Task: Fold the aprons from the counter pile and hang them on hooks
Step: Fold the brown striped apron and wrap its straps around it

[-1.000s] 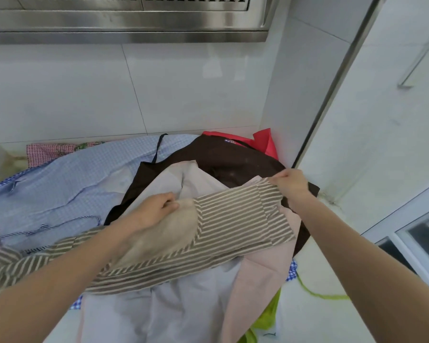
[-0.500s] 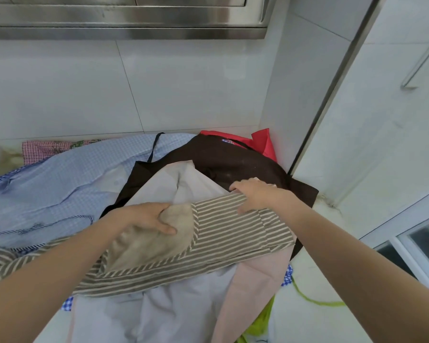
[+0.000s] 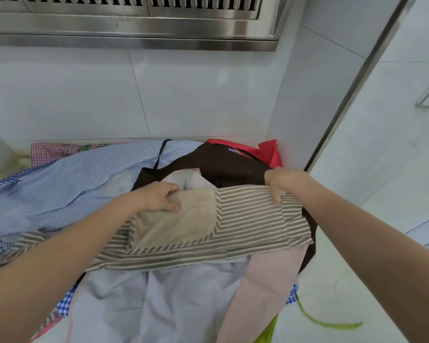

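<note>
Pale lilac and pink cloths [image 3: 159, 305] are spread nearest on the desk [image 3: 332, 280]. Above them a striped apron [image 3: 245, 219] is held along its far edge: the left hand [image 3: 156, 196] grips its beige panel with curled fingers, and the right hand [image 3: 280, 183] pinches the striped corner. Beyond lie a brown apron [image 3: 228, 164], a blue checked apron [image 3: 84, 174] and a red apron [image 3: 268, 149]. Folding is judged barely begun; no hooks are seen, so all hanging remains.

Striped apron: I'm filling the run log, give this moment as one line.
step: folding | item: striped apron | left hand: grips beige part | right hand: pinches top edge | place: on counter pile
</note>
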Demonstrator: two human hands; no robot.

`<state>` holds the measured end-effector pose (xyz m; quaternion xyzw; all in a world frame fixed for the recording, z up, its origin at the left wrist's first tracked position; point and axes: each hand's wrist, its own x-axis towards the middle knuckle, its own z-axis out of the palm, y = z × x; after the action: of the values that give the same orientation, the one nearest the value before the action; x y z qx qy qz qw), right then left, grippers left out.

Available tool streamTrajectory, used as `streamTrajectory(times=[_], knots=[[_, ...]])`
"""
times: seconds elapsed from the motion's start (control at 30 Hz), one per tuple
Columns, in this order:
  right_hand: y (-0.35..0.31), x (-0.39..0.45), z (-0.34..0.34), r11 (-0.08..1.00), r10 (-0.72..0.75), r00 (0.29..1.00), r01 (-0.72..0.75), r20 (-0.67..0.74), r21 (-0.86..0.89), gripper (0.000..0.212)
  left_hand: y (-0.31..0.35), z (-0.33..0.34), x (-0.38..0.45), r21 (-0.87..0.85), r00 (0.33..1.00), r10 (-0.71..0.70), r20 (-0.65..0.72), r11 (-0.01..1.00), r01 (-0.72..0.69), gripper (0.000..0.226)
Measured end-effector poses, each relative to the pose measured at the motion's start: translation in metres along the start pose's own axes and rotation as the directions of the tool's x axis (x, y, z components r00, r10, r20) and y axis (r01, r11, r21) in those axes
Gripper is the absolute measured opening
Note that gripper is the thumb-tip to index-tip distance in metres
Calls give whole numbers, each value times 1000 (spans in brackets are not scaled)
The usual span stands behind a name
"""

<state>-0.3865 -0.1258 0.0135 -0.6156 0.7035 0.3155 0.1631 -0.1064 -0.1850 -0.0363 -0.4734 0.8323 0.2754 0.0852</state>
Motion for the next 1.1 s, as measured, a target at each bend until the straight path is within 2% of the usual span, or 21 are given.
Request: streamTrajectory(times=[0.07, 0.1, 0.17, 0.23, 0.4, 0.57, 0.67, 0.77, 0.9, 0.97, 1.03, 1.07, 1.1], knots=[[-11, 3, 9, 999, -17, 996, 13, -86, -41, 49, -11, 10, -4, -67, 998, -43, -43, 997, 40, 36], [-18, 3, 10, 997, -79, 982, 79, -169, -3, 48, -18, 11, -9, -103, 992, -89, -95, 992, 79, 32], [-42, 4, 5, 951, -214, 932, 267, -293, 154, 43, -40, 9, -22, -104, 959, -246, -138, 967, 233, 31], [-67, 8, -1, 881, -287, 895, 386, -341, 272, 36, -64, 6, -32, -112, 916, -381, -126, 923, 368, 31], [-96, 32, 9, 896, -231, 953, 288, -198, 340, 38, -89, 8, -38, -303, 821, -548, -156, 818, 488, 33], [-88, 42, 14, 903, -183, 972, 225, -147, 366, 31, -73, 16, -32, -354, 816, -578, 5, 762, 542, 63], [-85, 39, 17, 922, -182, 976, 213, -123, 323, 31, -71, 25, -20, -402, 832, -553, 28, 756, 516, 64], [-83, 35, 24, 939, -146, 979, 183, -146, 292, 30, -67, 23, -16, -487, 820, -566, -88, 742, 461, 34], [-82, 33, 28, 963, -43, 961, 113, -275, 245, 32, -67, 14, -25, -816, 720, -658, -219, 528, 235, 21], [-85, 34, 27, 981, -39, 941, 100, -336, 168, 28, -65, 13, -32, -865, 683, -696, -223, 464, 191, 23], [-88, 35, 24, 991, -48, 926, 92, -375, 101, 25, -59, 11, -39, -822, 682, -685, -255, 526, 220, 24], [-88, 35, 23, 994, -49, 921, 85, -386, 75, 24, -57, 11, -42, -720, 687, -655, -314, 636, 277, 28], [-87, 35, 23, 996, -47, 914, 75, -403, 53, 24, -56, 12, -45, -519, 691, -593, -413, 777, 357, 31]])
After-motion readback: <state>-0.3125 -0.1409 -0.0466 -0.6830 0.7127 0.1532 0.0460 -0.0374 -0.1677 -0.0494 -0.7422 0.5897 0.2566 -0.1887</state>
